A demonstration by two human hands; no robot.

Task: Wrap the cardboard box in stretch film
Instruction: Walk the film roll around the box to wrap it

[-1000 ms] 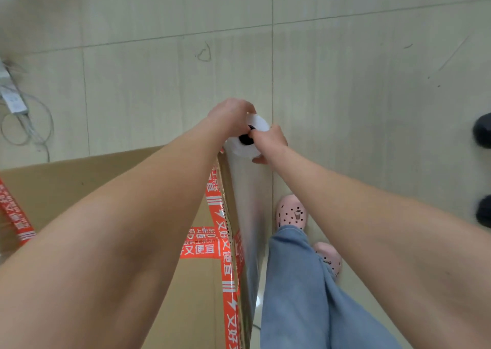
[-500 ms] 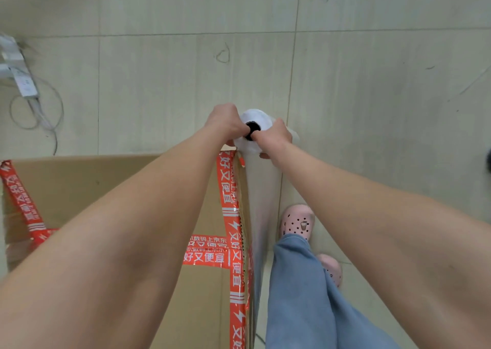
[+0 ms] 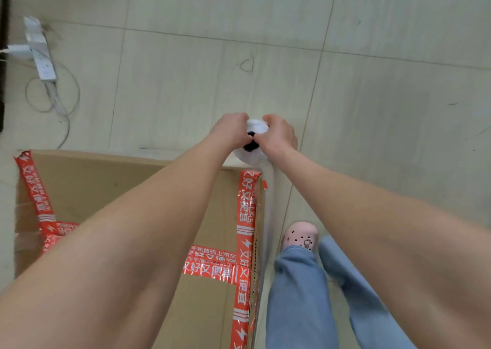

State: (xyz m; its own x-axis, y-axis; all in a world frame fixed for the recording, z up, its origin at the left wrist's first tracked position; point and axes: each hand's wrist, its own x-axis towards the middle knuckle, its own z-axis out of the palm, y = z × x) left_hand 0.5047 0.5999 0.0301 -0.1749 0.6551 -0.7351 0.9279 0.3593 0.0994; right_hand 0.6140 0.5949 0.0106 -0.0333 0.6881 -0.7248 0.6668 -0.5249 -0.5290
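Both hands [image 3: 230, 130] [image 3: 279, 133], fingers clamped round upright stretch-film roll [image 3: 253, 152], core end skyward, beside cardboard box [image 3: 87, 178] corner.

Cardboard box [image 3: 111, 178]: brown. Tape [image 3: 245, 242]: red w/ white characters, lightning marks. Stretch film roll [image 3: 256, 128]: white, black core. Clog [image 3: 300, 235]: pink, dark holes. Jeans [image 3: 300, 301]: light blue. Floor [image 3: 372, 109]: pale grey-green tiles.
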